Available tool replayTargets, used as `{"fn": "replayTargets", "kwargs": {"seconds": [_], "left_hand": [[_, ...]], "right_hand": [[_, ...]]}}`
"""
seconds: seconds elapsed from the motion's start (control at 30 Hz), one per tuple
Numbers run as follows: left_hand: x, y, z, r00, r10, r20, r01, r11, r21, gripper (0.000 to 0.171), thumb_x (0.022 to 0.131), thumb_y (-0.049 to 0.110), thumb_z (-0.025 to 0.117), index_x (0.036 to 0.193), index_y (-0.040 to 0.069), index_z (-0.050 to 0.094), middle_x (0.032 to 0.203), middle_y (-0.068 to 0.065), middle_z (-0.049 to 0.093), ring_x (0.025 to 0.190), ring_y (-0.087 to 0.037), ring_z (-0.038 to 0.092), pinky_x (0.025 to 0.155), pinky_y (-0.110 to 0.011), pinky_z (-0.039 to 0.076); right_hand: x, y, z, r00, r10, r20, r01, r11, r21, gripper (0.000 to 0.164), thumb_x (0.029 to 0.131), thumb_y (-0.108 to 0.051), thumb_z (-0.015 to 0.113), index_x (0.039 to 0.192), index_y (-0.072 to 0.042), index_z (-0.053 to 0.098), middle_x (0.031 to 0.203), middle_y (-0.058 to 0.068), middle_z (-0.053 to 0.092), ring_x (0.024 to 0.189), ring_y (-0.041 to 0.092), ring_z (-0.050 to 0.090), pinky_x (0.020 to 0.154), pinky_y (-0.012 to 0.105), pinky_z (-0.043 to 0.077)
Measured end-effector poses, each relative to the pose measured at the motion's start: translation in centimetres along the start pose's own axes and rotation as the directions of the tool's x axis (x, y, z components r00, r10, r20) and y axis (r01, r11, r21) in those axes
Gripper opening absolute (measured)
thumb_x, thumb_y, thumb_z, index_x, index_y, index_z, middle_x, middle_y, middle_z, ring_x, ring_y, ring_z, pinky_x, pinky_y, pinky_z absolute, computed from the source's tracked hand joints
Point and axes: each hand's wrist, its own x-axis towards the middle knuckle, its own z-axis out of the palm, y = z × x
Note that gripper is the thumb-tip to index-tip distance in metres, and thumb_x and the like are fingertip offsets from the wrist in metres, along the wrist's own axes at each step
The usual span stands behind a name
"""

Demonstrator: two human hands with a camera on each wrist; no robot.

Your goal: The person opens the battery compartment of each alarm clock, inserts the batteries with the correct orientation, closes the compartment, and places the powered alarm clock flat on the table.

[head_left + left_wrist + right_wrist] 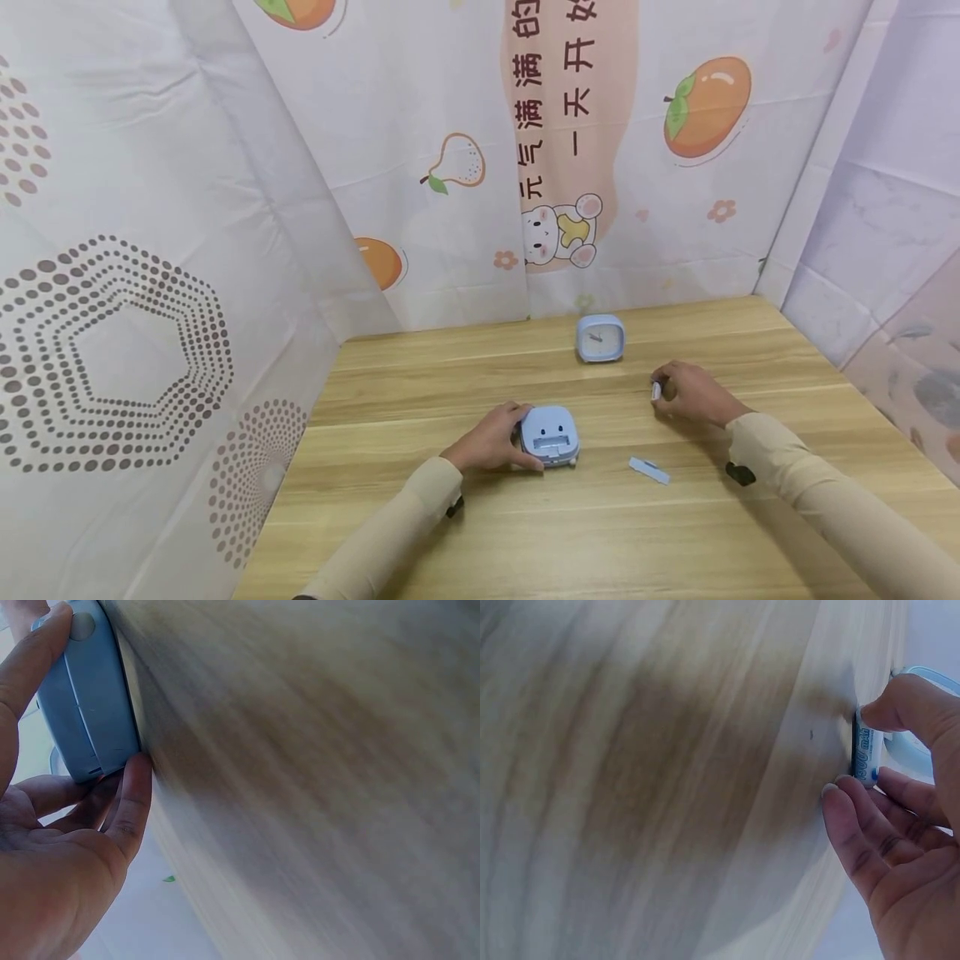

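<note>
A light-blue alarm clock [551, 423] lies face down on the table, its back up with the battery slot uncovered. My left hand [491, 439] holds it at its left side, thumb at the near edge and fingers round the far corner; the left wrist view shows the clock's side [90, 697] between thumb and fingers. To the right, my right hand [693, 393] pinches a battery [656, 391] between thumb and fingers, low over the table. Printed lettering shows on the battery [865, 754] in the right wrist view. Between the hands lies the blue battery cover [649, 470].
A second light-blue clock [601, 338] stands upright near the back of the wooden table [450, 542], its dial facing forward. White printed curtains [450, 217] hang behind the table and at both sides.
</note>
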Motion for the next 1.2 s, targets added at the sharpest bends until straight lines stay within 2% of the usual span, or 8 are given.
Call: {"fn": "replayTargets", "kwargs": {"seconds": [0.13, 0.3, 0.4, 0.47, 0.67, 0.9, 1.2], "left_hand": [[0.0, -0.1, 0.0, 1.000, 0.002, -0.002, -0.002, 1.000, -0.007, 0.104, 0.075, 0.052, 0.090, 0.157, 0.009, 0.042, 0.150, -0.011, 0.049, 0.136, -0.025, 0.047, 0.114, -0.042, 0.039], [0.1, -0.2, 0.0, 1.000, 0.013, -0.002, -0.013, 1.000, -0.006, 0.105, 0.075, 0.053, 0.089, 0.157, 0.007, 0.041, 0.151, -0.012, 0.048, 0.138, -0.026, 0.046, 0.115, -0.041, 0.038], [0.1, -0.3, -0.1, 1.000, 0.016, -0.003, -0.016, 1.000, -0.011, 0.105, 0.075, 0.054, 0.089, 0.157, 0.008, 0.042, 0.151, -0.012, 0.048, 0.138, -0.025, 0.046, 0.115, -0.041, 0.038], [0.1, -0.3, 0.0, 1.000, 0.019, -0.003, -0.019, 1.000, -0.017, 0.105, 0.075, 0.053, 0.089, 0.157, 0.008, 0.042, 0.151, -0.012, 0.048, 0.137, -0.025, 0.046, 0.115, -0.041, 0.038], [0.0, -0.3, 0.0, 1.000, 0.023, 0.003, -0.023, 1.000, -0.004, 0.105, 0.076, 0.053, 0.089, 0.157, 0.007, 0.041, 0.150, -0.011, 0.049, 0.137, -0.024, 0.046, 0.115, -0.040, 0.038], [0.0, 0.0, -0.2, 1.000, 0.008, 0.001, -0.008, 1.000, -0.001, 0.105, 0.076, 0.053, 0.089, 0.157, 0.008, 0.041, 0.151, -0.010, 0.048, 0.138, -0.025, 0.045, 0.115, -0.041, 0.038], [-0.1, 0.2, -0.1, 1.000, -0.001, 0.005, 0.001, 1.000, -0.007, 0.105, 0.075, 0.052, 0.089, 0.158, 0.009, 0.041, 0.149, -0.010, 0.049, 0.135, -0.024, 0.047, 0.114, -0.042, 0.039]], "right_hand": [[-0.1, -0.1, 0.0, 1.000, 0.002, 0.000, -0.002, 1.000, -0.018, 0.047, 0.082, -0.019, 0.081, 0.116, 0.011, 0.068, 0.094, 0.009, 0.062, 0.083, 0.022, 0.058, 0.075, 0.043, 0.053], [-0.3, -0.2, -0.3, 0.999, 0.052, 0.010, -0.052, 0.999, 0.010, 0.049, 0.086, -0.021, 0.080, 0.113, 0.017, 0.067, 0.093, 0.012, 0.066, 0.087, 0.027, 0.059, 0.078, 0.047, 0.054], [-0.4, 0.0, -0.5, 0.998, 0.057, 0.002, -0.057, 0.998, 0.040, 0.043, 0.088, -0.023, 0.082, 0.106, 0.014, 0.070, 0.093, 0.014, 0.068, 0.087, 0.029, 0.062, 0.079, 0.049, 0.055], [-0.6, 0.2, -0.5, 0.999, 0.047, -0.020, -0.047, 0.998, 0.044, 0.034, 0.089, -0.024, 0.082, 0.099, 0.008, 0.072, 0.089, 0.010, 0.068, 0.084, 0.026, 0.061, 0.077, 0.046, 0.055], [-0.9, 0.4, -0.6, 0.999, 0.005, -0.046, -0.004, 1.000, 0.019, 0.009, 0.091, -0.011, 0.078, 0.088, -0.007, 0.071, 0.080, 0.001, 0.061, 0.076, 0.018, 0.047, 0.066, 0.035, 0.041], [-0.9, 1.1, -0.5, 0.998, -0.012, -0.055, 0.012, 1.000, 0.000, 0.007, 0.092, -0.004, 0.075, 0.091, -0.005, 0.069, 0.080, 0.003, 0.059, 0.073, 0.019, 0.047, 0.065, 0.036, 0.042], [-1.6, 1.2, -0.6, 0.996, 0.032, -0.082, -0.035, 0.999, -0.032, 0.011, 0.093, -0.012, 0.076, 0.100, -0.010, 0.068, 0.083, 0.004, 0.062, 0.073, 0.020, 0.056, 0.063, 0.043, 0.049]]}}
